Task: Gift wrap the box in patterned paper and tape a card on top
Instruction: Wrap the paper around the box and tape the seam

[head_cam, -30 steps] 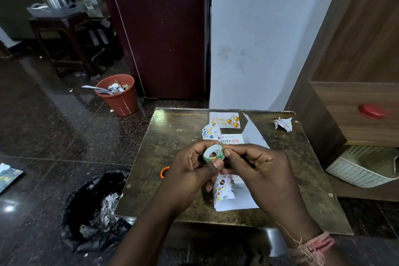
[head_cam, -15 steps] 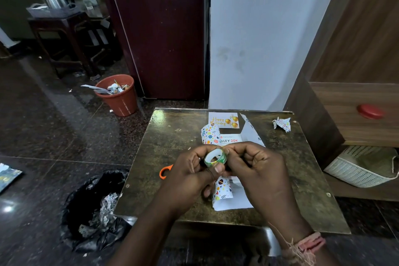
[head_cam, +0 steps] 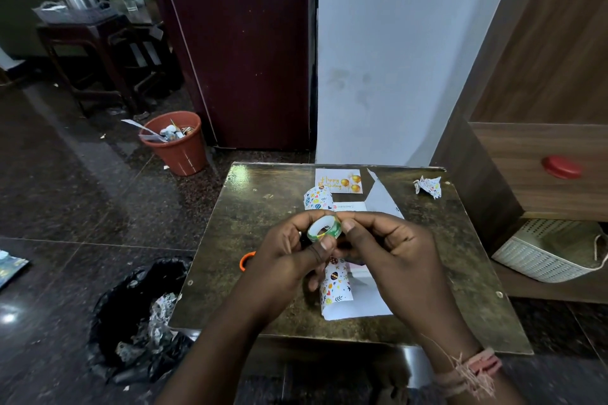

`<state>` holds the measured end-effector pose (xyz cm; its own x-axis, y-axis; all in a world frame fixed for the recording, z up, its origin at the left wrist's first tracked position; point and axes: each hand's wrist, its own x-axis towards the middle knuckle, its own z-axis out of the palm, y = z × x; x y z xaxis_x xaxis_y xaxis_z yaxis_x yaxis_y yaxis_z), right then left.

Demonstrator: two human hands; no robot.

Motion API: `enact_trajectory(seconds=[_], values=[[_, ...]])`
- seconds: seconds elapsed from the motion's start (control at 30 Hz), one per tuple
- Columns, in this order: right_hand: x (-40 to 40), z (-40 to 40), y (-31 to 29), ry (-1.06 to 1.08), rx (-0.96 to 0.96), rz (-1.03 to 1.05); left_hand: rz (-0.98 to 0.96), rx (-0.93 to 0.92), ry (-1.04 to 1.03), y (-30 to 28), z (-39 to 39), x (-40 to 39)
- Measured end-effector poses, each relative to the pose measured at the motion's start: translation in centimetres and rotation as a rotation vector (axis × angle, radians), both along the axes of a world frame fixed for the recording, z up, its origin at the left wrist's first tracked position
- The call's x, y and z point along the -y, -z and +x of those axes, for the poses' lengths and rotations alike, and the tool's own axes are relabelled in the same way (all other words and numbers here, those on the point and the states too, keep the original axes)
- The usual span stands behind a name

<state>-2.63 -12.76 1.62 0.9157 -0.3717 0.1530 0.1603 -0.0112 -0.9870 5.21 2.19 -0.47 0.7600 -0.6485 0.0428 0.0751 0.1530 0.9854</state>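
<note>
Head view | both hands' fingers – left hand (head_cam: pixel 286 260), right hand (head_cam: pixel 394 250) – pinch tape roll (head_cam: pixel 324 228) above box (head_cam: pixel 350 207)

dim indoor light, glare spot on floor (head_cam: pixel 8 317), wide-angle bending at edges

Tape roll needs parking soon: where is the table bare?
Bare: the table's left strip, beyond the orange scissor handle, and the right edge below the crumpled scrap. Crowded: the centre, with card, patterned paper and both hands.
</note>
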Motion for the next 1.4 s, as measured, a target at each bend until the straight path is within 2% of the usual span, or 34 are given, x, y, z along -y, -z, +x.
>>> enact_trajectory(seconds=[0.27, 0.67, 1.4], values=[[-0.07, -0.02, -0.07, 0.006, 0.011, 0.004, 0.052, 0.042, -0.038, -0.03, -0.19, 0.1], [-0.18, 0.18, 0.05, -0.003, -0.027, 0.125, 0.055, 0.094, -0.064, -0.26, -0.4, -0.27], [-0.49, 0.42, 0.08, 0.036, -0.045, 0.147, 0.063, 0.096, -0.072, 0.28, -0.45, -0.08]])
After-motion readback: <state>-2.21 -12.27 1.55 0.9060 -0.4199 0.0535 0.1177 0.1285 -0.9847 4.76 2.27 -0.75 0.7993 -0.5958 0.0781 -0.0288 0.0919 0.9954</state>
